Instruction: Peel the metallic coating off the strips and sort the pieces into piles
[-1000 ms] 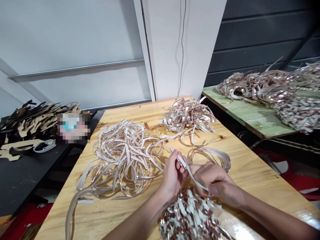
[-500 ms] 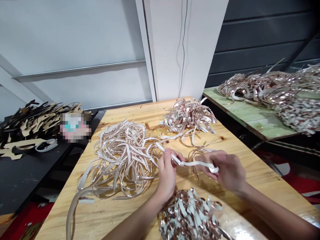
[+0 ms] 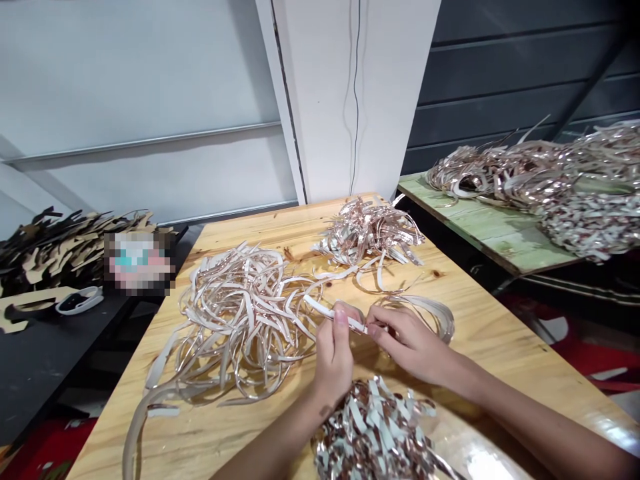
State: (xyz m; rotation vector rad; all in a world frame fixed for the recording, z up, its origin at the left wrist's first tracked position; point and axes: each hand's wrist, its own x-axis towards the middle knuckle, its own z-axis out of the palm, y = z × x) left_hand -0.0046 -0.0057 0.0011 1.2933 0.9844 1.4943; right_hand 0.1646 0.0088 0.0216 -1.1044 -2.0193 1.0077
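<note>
A narrow white strip (image 3: pixel 319 306) with a shiny rose-gold side runs between my hands above the wooden table. My left hand (image 3: pixel 336 353) pinches it, thumb on top. Close on its right, my right hand (image 3: pixel 407 337) has its fingertips closed on the same strip, partly hiding that end. To the left lies a loose tangle of white and rose-gold strips (image 3: pixel 245 307). Below my hands sits a heap of short, curled strip pieces (image 3: pixel 377 427). Behind my right hand a looped bundle of thin strips (image 3: pixel 443 317) rests on the table.
A second pile of shiny strips (image 3: pixel 370 227) lies at the wooden table's (image 3: pixel 240 225) far end. More strips (image 3: pixel 530 177) cover a green table (image 3: pixel 500 227) at right. At left, a dark table (image 3: pixel 45 353) holds brown and black cut pieces (image 3: pixel 65 250) and a white band (image 3: pixel 80 301).
My right hand has moved left, close to my left hand, and its fingers now pinch the strip there. The looped bundle behind it has come into view. The view has shifted slightly.
</note>
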